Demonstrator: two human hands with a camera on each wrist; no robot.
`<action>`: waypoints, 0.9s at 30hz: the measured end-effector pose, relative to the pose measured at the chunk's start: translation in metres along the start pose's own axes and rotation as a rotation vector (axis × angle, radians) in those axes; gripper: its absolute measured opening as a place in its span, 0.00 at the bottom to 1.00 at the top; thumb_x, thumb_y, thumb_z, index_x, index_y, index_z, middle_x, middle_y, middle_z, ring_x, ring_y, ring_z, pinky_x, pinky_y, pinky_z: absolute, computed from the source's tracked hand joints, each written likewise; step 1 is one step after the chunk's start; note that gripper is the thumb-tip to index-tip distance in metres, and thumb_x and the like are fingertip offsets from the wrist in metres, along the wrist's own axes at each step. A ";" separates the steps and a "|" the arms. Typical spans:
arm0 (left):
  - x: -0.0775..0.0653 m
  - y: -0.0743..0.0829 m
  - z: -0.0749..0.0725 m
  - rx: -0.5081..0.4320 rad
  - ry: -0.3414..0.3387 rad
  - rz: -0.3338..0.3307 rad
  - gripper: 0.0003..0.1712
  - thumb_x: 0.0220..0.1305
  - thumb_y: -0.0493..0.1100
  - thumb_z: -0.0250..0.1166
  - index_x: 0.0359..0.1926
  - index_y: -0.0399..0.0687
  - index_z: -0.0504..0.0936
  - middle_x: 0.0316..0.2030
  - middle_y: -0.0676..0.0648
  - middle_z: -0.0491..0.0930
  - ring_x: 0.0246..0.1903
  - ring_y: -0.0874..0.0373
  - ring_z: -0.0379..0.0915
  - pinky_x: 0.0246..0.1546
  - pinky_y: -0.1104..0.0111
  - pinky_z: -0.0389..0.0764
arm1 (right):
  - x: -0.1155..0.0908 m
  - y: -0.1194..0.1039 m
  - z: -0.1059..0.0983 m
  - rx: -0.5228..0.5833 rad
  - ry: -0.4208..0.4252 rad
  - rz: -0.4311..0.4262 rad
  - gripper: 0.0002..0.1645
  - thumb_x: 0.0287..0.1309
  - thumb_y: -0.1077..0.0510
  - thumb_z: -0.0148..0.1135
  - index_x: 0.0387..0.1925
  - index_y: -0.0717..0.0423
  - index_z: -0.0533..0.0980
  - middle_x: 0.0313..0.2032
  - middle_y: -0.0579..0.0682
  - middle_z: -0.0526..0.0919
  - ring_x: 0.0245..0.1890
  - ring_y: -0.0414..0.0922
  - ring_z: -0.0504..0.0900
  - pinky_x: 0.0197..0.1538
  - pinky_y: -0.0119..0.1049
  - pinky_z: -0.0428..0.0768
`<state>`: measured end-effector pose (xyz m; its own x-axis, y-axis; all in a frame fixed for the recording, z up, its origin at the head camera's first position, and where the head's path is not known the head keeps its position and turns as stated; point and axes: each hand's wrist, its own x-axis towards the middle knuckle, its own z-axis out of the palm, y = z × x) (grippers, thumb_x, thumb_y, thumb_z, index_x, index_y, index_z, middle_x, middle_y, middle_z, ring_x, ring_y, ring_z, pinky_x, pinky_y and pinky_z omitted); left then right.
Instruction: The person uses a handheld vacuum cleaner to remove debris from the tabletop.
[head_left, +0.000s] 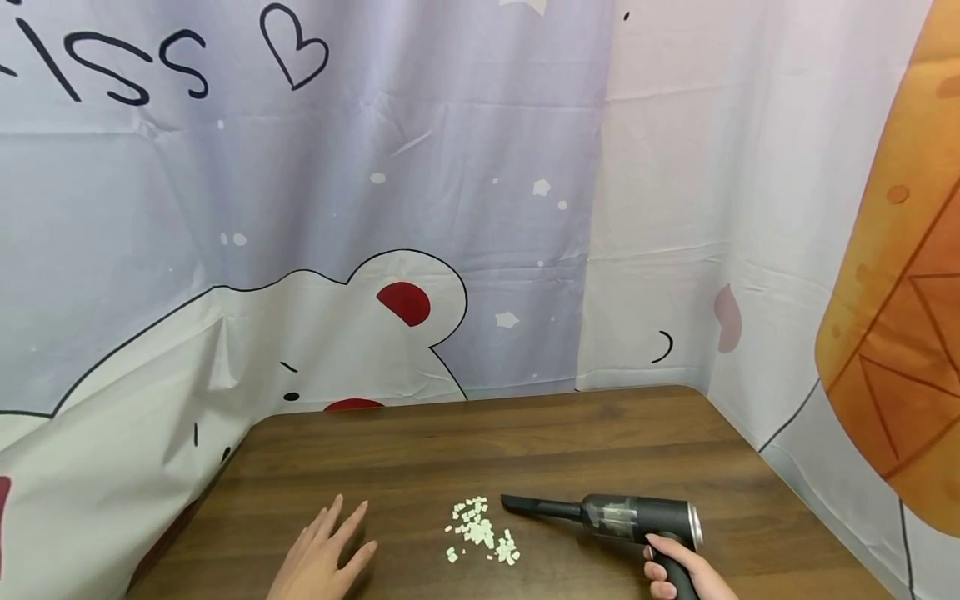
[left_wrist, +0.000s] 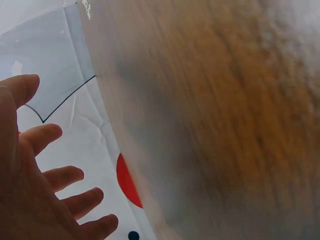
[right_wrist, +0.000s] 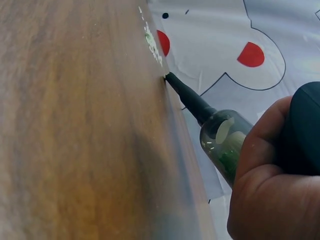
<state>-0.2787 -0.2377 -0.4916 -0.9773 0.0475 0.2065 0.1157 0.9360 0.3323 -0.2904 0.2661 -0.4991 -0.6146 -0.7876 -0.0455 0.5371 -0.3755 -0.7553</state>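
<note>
My right hand (head_left: 684,571) grips the handle of a black handheld vacuum cleaner (head_left: 660,515). Its long narrow nozzle (head_left: 542,507) points left, the tip just right of a scatter of small pale paper bits (head_left: 477,530). In the right wrist view the vacuum's clear dust chamber (right_wrist: 225,142) shows some pale and green bits inside, and the nozzle tip is close to the tabletop. Left of the paper bits, my left hand (head_left: 322,554) is over the table with its fingers spread and holds nothing; the left wrist view shows the fingers (left_wrist: 70,177) straight and apart.
The brown wooden table (head_left: 420,450) has rounded far corners. Behind it and at both sides hangs a printed curtain (head_left: 480,208) with a bear, a heart and stars. A dark cable (head_left: 905,533) runs down the curtain at the right.
</note>
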 end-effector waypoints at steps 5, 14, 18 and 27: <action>-0.002 -0.001 0.002 -0.005 0.002 0.007 0.36 0.64 0.65 0.56 0.65 0.49 0.72 0.65 0.30 0.62 0.61 0.29 0.58 0.55 0.36 0.61 | -0.007 0.002 -0.001 0.018 -0.014 0.005 0.12 0.70 0.46 0.49 0.35 0.49 0.70 0.25 0.38 0.69 0.23 0.30 0.69 0.31 0.24 0.61; -0.001 0.000 -0.001 0.011 0.015 0.010 0.36 0.65 0.66 0.54 0.65 0.48 0.72 0.65 0.29 0.60 0.62 0.29 0.57 0.55 0.35 0.60 | -0.024 -0.001 -0.002 0.010 -0.047 0.005 0.12 0.71 0.47 0.49 0.37 0.50 0.73 0.25 0.39 0.71 0.23 0.31 0.64 0.30 0.22 0.60; -0.002 -0.001 -0.002 0.021 0.020 0.008 0.36 0.65 0.66 0.53 0.65 0.48 0.72 0.65 0.29 0.61 0.61 0.28 0.57 0.54 0.34 0.60 | -0.027 -0.001 -0.003 -0.018 -0.058 -0.008 0.12 0.72 0.48 0.47 0.38 0.50 0.73 0.26 0.39 0.72 0.22 0.31 0.64 0.29 0.22 0.60; -0.004 0.000 -0.003 0.022 0.027 -0.002 0.34 0.67 0.64 0.53 0.64 0.47 0.73 0.64 0.28 0.61 0.62 0.29 0.57 0.55 0.35 0.60 | -0.028 -0.001 -0.004 -0.039 -0.069 -0.012 0.12 0.72 0.49 0.46 0.38 0.50 0.73 0.26 0.38 0.72 0.22 0.31 0.63 0.29 0.23 0.60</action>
<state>-0.2740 -0.2390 -0.4898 -0.9723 0.0359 0.2309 0.1090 0.9436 0.3125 -0.2760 0.2899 -0.5000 -0.5789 -0.8153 0.0077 0.5063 -0.3669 -0.7804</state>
